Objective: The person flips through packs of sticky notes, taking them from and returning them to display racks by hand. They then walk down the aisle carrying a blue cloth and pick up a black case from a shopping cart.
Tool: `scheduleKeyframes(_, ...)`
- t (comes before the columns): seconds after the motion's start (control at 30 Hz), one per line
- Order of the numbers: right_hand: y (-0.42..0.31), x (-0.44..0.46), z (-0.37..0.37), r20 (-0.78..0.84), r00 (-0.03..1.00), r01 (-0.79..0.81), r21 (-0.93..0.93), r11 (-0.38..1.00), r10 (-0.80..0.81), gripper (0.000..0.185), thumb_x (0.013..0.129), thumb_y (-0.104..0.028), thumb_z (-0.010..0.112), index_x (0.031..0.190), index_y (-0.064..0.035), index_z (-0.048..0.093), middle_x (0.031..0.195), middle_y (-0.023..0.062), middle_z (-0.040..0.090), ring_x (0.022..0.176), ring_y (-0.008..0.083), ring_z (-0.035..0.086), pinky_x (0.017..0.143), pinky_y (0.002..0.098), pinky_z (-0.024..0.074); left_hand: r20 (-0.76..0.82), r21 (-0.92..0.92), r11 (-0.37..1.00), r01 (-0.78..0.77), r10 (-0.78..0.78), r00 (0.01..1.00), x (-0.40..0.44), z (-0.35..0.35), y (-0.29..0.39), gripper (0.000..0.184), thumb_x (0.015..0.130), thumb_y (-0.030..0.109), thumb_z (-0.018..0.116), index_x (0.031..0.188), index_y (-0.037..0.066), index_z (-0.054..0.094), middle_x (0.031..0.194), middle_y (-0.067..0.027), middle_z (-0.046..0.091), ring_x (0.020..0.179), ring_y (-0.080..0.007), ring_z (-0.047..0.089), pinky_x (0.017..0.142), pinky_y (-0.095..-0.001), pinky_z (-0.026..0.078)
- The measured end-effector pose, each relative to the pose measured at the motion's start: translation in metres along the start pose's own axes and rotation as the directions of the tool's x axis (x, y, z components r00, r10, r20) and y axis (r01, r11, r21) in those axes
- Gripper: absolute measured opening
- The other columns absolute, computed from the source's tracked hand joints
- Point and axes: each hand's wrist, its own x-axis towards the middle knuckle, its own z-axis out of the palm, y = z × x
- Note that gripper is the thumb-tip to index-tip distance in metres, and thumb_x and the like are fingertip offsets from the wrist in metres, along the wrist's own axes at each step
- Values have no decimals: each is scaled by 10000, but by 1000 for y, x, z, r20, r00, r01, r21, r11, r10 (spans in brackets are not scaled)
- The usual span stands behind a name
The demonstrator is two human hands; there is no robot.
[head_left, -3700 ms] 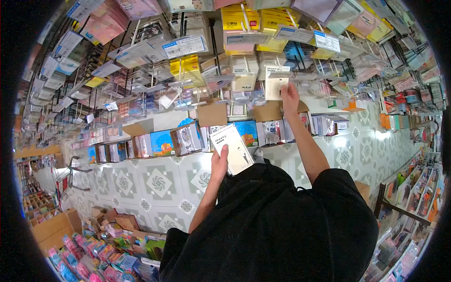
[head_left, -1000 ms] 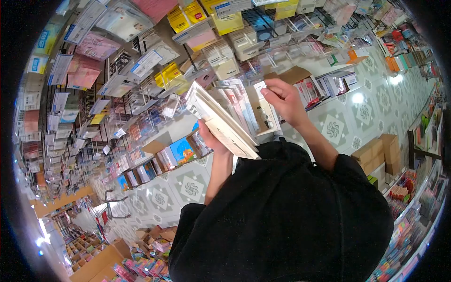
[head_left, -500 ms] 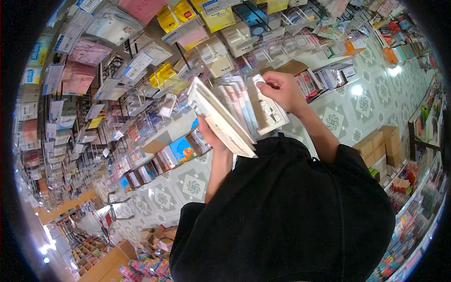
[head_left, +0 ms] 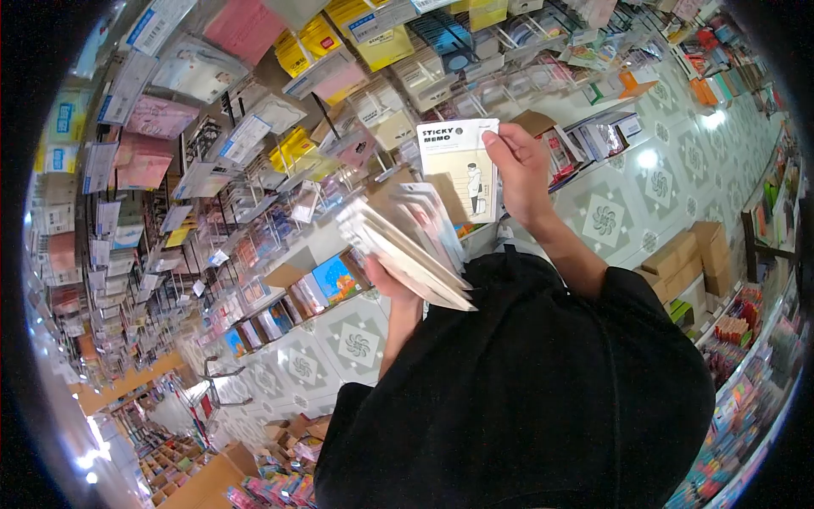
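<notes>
Between the thumb and fingers of my right hand (head_left: 521, 174) is the upper right corner of a flat sticky memo pack (head_left: 449, 161). Its front, with black lettering and a drawn standing figure, faces the camera. Lower and to the left, my left hand (head_left: 392, 284) grips a fanned stack of cream packs (head_left: 403, 254), seen mostly edge-on. Several pinkish and bluish packs (head_left: 428, 216) stand just right of that stack, under the memo pack; whether my left hand holds them too is hidden.
Hooks with hanging packs and price labels (head_left: 246, 137) fill the upper left and top. Open boxes of packs (head_left: 305, 293) line the shelf's foot, one with a blue picture. Cardboard boxes (head_left: 682, 259) stand on the patterned floor (head_left: 602, 216) at right. A metal rack (head_left: 225, 382) is lower left.
My right hand has raised a memo pack from beside the pinkish packs and turned its front to the camera. The stack in my left hand has dropped slightly.
</notes>
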Motion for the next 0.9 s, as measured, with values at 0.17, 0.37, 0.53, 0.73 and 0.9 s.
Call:
scheduleKeyframes(0.17,-14,-3,5,69,997,-38,16,999,36,165,922,-105,597,1046,3,616,922,44,671,831,69,598,735,229,478,233,153,987,-49,12,973,-10,2,7,780,856,580,403,1409,31,355,1311,-162,495,1188,-312,492,1007,-458,386)
scheduleKeyframes(0.37,-22,0,5,166,985,-43,-32,999,48,195,919,-101,570,1082,5,584,962,58,653,857,87,592,748,241,474,235,207,978,-3,-47,971,-8,9,13,778,871,581,390,1416,28,349,1347,-165,478,1216,-318,486,1040,-456,369)
scheduleKeyframes(0.53,-18,-2,2,158,984,-92,67,993,80,196,898,-107,589,1065,-5,580,918,52,646,814,86,588,720,242,479,247,115,993,30,-58,967,-8,6,7,750,893,571,383,1398,17,378,1332,-164,499,1215,-310,492,1040,-453,371)
scheduleKeyframes(0.73,-15,-1,0,160,983,-112,102,988,95,216,889,-106,596,1077,-4,569,913,53,642,807,84,586,710,242,480,216,113,993,16,-41,976,-5,15,9,732,901,561,384,1380,8,399,1299,-168,528,1165,-307,534,1005,-440,412)
scheduleKeyframes(0.9,-22,2,0,200,972,-112,-49,993,119,163,875,-64,582,1027,-7,571,893,29,624,803,73,577,705,235,458,295,126,991,44,-79,952,-6,13,9,737,896,558,401,1370,-5,400,1279,-168,541,1119,-301,566,973,-430,441)
